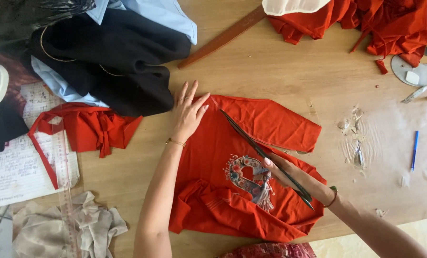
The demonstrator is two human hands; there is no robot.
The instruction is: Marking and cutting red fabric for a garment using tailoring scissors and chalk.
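Overhead, two bare hands work on a red cloth [232, 157] spread on a wooden table [289, 71].

Left hand [188, 114] lies flat, fingers spread, pressing the cloth's upper edge. Right hand [294, 177] is closed around long dark scissors [263, 155], blades angled across the cloth beside an embroidered patch [249, 177]. Black fabric [113, 57] is heaped just beyond the left hand.

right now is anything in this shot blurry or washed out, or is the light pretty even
Head view: soft, even light on the wooden table; the right hand and its scissors look slightly motion-blurred, while the left hand on the red cloth is sharp; the bottom-right corner is washed out pale.
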